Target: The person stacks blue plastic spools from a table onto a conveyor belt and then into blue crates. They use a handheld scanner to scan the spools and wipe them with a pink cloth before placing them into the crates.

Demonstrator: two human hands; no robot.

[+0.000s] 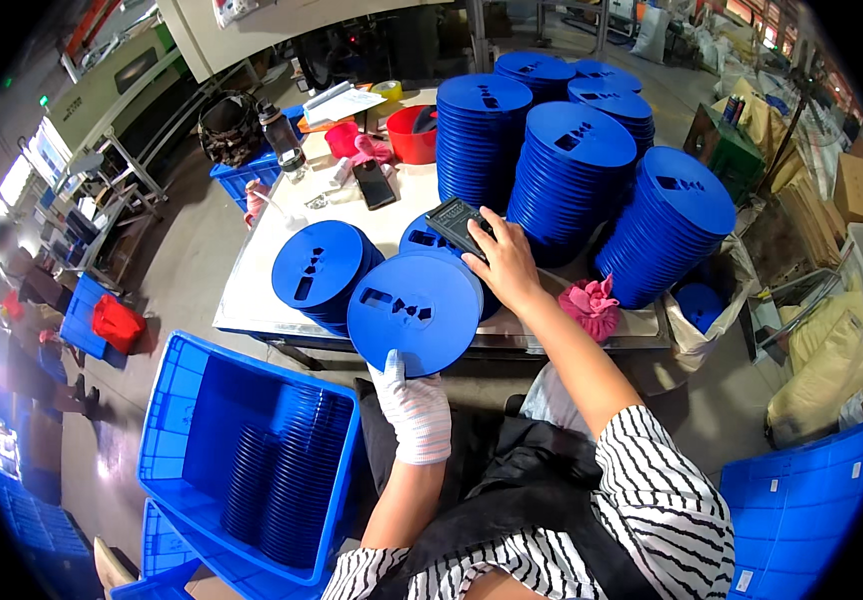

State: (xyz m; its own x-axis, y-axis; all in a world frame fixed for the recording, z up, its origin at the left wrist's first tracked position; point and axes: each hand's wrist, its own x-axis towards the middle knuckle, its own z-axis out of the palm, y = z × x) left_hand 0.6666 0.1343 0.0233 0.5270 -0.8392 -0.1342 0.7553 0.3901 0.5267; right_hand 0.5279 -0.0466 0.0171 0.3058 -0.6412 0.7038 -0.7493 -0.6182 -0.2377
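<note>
Head view: a blue reel is gripped at its lower edge by the gloved left hand while a dark handheld device is clasped by the bare right hand, so a checking step is judged under way, calling for the device to be aimed at the reel.

Head camera looks steeply down, close over the worktable.

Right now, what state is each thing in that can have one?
Left hand: gloved, gripping the blue reel by its lower edge.
Right hand: bare, on the dark handheld device.
Blue reel: held tilted.
Blue crate: open, part filled with reels on edge.
Reel stacks: tall, leaning.
</note>
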